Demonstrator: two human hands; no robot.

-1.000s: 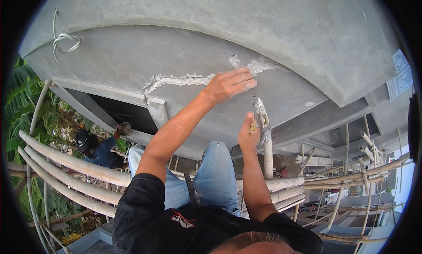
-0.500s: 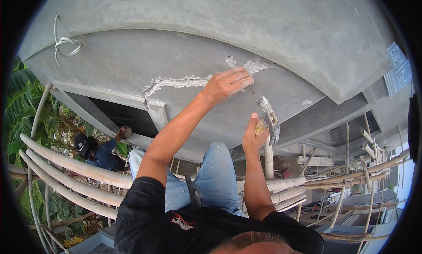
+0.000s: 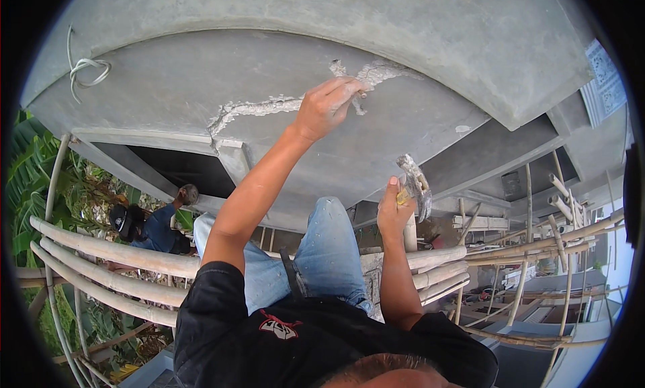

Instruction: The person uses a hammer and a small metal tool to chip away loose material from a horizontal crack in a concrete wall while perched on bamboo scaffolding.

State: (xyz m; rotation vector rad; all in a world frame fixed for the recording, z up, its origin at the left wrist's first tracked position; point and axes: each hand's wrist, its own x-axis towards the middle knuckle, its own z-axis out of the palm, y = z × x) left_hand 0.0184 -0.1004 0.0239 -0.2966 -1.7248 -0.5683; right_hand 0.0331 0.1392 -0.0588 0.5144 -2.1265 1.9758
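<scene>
My left hand (image 3: 327, 106) is up against the grey plastered wall (image 3: 282, 159), closed on a short metal chisel (image 3: 363, 94). Only the chisel's butt end shows past the fingers; its tip is hidden. A rough, pale groove (image 3: 262, 107) is broken into the wall on both sides of this hand, with a short branch beneath the fingers. Lower and to the right, my right hand (image 3: 395, 210) grips a hammer (image 3: 418, 186) by its yellowish handle. The worn, whitened hammer head stands above the fist, apart from chisel and wall.
Bamboo scaffold poles (image 3: 114, 250) run beside my legs, with more scaffolding (image 3: 524, 260) at right. A co-worker (image 3: 151, 227) in blue is lower left, one hand raised by a dark opening (image 3: 175, 166). A looped pale cable (image 3: 84, 72) sticks out of the wall upper left.
My left hand has shifted left and slightly up with the chisel, uncovering a short branch of the groove. The hammer stays in my right hand, slightly lower relative to the wall.
</scene>
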